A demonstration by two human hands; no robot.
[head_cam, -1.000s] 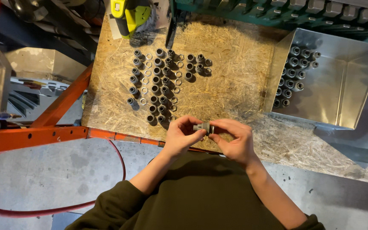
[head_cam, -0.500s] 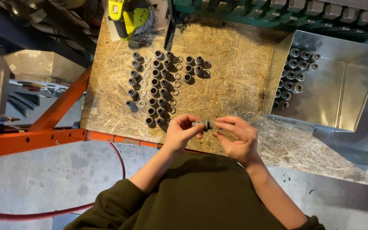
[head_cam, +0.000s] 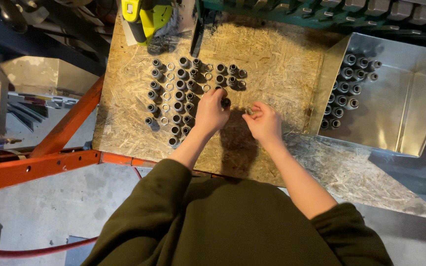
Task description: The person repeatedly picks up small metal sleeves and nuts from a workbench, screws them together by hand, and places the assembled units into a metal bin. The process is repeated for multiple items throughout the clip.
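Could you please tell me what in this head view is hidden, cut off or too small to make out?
- Left hand: fingers cover most of a small dark fitting; shape unclear.
- Right hand: curled fingers hide whatever is pinched.
- Yellow tool: cut off by the top edge.
- Metal tray: right side cut off by the edge.
- Rings among the rows: too small for detail.

Yellow-green power tool [head_cam: 144,19] at board's far edge; orange steel beams [head_cam: 40,167] (left); grey concrete floor [head_cam: 50,212].

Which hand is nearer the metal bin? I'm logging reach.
Right. The right hand is just beside the bin's near wall; the left hand is farther, over the sleeves.
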